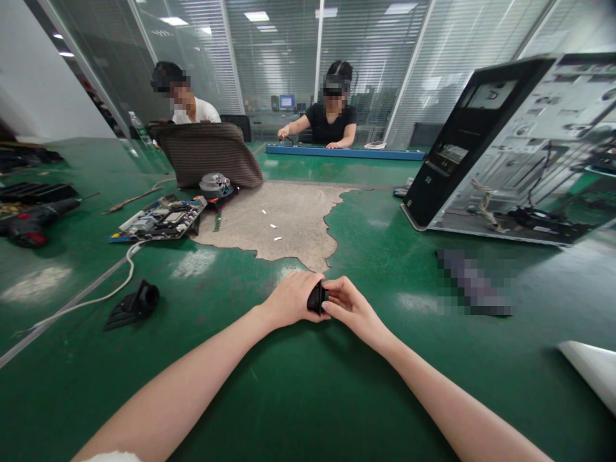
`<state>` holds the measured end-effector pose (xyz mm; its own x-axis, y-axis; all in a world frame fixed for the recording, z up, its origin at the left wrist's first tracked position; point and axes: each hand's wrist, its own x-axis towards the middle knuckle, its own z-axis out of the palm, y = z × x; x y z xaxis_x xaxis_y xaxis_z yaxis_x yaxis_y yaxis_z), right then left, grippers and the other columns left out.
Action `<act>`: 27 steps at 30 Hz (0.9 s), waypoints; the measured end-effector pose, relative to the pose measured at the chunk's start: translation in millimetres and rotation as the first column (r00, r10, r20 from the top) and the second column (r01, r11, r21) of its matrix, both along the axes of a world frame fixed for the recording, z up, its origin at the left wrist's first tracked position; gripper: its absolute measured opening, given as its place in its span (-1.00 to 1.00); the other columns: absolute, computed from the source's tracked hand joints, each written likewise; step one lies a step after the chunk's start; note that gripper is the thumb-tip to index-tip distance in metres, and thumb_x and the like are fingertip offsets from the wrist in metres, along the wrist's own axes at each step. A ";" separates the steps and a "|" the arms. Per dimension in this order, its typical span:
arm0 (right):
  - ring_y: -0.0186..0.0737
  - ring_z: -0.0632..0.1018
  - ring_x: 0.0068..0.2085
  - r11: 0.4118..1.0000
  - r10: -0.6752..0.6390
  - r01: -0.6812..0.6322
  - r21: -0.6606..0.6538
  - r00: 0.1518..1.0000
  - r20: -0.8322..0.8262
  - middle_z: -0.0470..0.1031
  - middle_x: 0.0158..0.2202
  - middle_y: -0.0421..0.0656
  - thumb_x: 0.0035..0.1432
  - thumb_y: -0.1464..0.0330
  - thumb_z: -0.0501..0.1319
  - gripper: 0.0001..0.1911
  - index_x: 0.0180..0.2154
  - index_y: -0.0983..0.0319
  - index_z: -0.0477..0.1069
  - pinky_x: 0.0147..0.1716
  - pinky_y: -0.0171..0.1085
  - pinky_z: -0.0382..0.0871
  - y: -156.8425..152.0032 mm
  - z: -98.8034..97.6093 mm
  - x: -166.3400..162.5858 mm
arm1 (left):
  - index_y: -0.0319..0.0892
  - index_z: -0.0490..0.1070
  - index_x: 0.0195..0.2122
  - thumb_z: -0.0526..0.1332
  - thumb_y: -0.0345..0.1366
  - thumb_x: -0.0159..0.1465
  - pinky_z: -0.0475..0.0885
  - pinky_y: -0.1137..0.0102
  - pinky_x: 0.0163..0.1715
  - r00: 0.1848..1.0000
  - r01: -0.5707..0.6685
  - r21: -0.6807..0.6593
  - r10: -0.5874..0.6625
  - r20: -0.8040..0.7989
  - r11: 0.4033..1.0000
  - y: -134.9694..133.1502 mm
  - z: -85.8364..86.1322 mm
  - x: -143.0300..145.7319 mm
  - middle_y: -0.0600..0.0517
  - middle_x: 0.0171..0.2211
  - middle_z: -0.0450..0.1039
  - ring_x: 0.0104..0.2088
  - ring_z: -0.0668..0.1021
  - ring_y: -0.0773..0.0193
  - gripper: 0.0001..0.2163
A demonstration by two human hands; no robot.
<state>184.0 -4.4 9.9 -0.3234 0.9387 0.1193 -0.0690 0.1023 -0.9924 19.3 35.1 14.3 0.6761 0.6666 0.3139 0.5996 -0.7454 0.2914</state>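
— Holding what, and where?
— Pinching a small black rounded plastic part (316, 298) between both hands, low over the green table mat (337, 385), just in front of a worn grey patch (283, 218). Wrapping the left hand (293, 298) closed around its left side with fingers pressed together; nipping its right edge between thumb and fingertips of the right hand (349, 301).
— Getting how far along?
— Looking part-way through, as a judgement only. Already lying open at the right: a grey-and-black metal computer case (505, 147), with side panel off and loose cables inside. Already lying out on the mat at the left: a green-and-blue circuit board (163, 218). Not yet set down or fitted anywhere: the part in the hands. Not showing whether coming apart or going together.
— Counting what?
— Counting one part in the hands; one second black funnel-shaped plastic piece (137, 303) resting well to the left, beside one white cable (96, 298); one circuit board; one grey round fan-like unit (215, 185) just behind it; one computer case; one dark power drill (31, 224) at the far left edge. Also counting two others sitting across the table, one person in a white top (192, 112) and one person in a black top (334, 122), each working separately, well apart from these hands
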 end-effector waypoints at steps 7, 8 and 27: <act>-0.27 0.43 -0.15 0.999 -0.034 0.034 -0.009 0.999 0.028 0.34 -0.24 -0.19 0.00 0.31 0.21 -0.72 -0.22 0.17 0.21 -0.06 -0.17 0.29 0.4 -0.8 -2.4 | -0.18 0.18 -0.14 0.24 -0.05 -0.03 0.25 0.28 -0.25 1.000 -0.015 -0.021 0.015 0.000 1.000 -1.1 1.1 0.3 -0.04 -0.25 0.36 -0.23 0.42 0.10 -0.51; -0.25 0.43 -0.14 0.999 -0.041 0.041 -0.012 0.999 0.035 0.34 -0.22 -0.17 0.00 0.31 0.21 -0.70 -0.20 0.17 0.20 -0.05 -0.15 0.28 0.4 -0.7 -2.5 | -0.18 0.17 -0.13 0.24 -0.05 -0.03 0.25 0.28 -0.25 1.000 -0.017 -0.021 0.017 -0.002 1.000 -1.1 1.1 0.2 -0.04 -0.25 0.36 -0.24 0.42 0.11 -0.51; -0.26 0.43 -0.14 0.999 -0.036 0.036 -0.009 0.999 0.030 0.34 -0.23 -0.18 0.00 0.32 0.21 -0.72 -0.22 0.16 0.21 -0.05 -0.16 0.29 0.0 -1.5 -2.2 | -0.20 0.18 -0.13 0.24 -0.07 -0.03 0.27 0.28 -0.24 1.000 -0.026 -0.008 0.026 0.002 1.000 -1.2 -0.1 -0.1 -0.05 -0.24 0.37 -0.23 0.43 0.10 -0.51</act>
